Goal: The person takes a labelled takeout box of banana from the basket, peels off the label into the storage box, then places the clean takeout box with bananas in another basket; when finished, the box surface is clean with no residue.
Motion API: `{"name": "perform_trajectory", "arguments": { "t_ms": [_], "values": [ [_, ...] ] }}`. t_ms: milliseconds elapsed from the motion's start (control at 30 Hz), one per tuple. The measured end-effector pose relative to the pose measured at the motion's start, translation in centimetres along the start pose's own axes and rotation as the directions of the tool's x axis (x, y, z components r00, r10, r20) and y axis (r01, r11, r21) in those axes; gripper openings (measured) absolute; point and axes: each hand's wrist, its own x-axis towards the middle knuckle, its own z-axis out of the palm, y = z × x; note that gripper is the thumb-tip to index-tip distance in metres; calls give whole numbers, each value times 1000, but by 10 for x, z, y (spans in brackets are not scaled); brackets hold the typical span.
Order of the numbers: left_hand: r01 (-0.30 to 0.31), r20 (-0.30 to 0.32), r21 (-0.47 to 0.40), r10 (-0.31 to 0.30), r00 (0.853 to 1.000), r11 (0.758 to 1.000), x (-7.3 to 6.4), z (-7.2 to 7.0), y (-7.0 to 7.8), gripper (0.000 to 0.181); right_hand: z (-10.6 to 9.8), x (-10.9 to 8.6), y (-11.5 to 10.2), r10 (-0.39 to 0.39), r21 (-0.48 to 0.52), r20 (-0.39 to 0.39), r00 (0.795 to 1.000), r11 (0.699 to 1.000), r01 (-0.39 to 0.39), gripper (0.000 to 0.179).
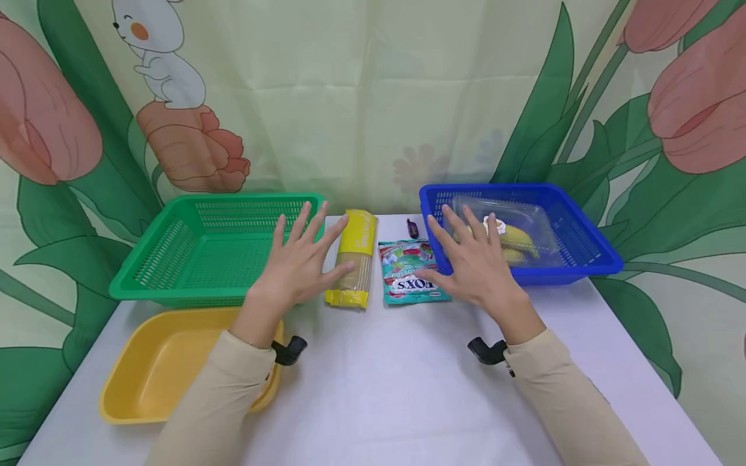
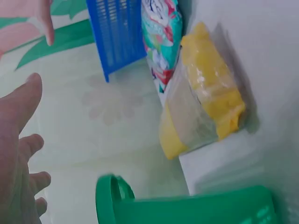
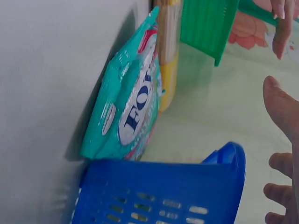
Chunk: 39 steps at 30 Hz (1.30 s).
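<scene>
Fingers spread, my left hand (image 1: 297,265) hovers between the green basket (image 1: 221,259) and a yellow pack of noodles (image 1: 357,243), holding nothing. My right hand (image 1: 474,262), also with spread fingers and nothing in it, is above the near left corner of the blue basket (image 1: 583,272). Between the hands lie the noodle pack and a teal Fox's candy bag (image 1: 402,259). Behind the bag is a small dark purple wrapped item (image 1: 412,228). Inside the blue basket sits a clear plastic box (image 1: 544,233) with yellow fruit (image 1: 515,239), partly hidden by my right hand.
A yellow basin (image 1: 169,362) stands in front of the green basket, partly covered by my left forearm. The white table (image 1: 396,388) ends at a patterned cloth backdrop (image 1: 361,116). Each wrist wears a black camera mount.
</scene>
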Motion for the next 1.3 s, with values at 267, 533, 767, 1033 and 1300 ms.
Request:
{"name": "perform_trajectory", "arguments": {
  "t_ms": [267,533,767,1033,1300],
  "values": [
    [-27,16,-9,27,1000,1000,12,5,15,82,2,-2,19,31,20,7,999,999,-32,101],
    [-51,38,-27,52,998,998,25,15,31,82,0,-4,42,46,97,2,999,994,-46,93],
    [-86,42,-59,89,995,995,33,21,41,82,-4,-5,66,77,163,29,997,983,-81,93],
    [-126,46,-155,134,990,980,50,26,57,80,-10,-7,90,94,199,31,995,975,-98,87],
    [-173,53,-211,188,981,962,67,28,76,79,-8,-12,108,114,251,32,993,961,-119,84]
  ]
}}
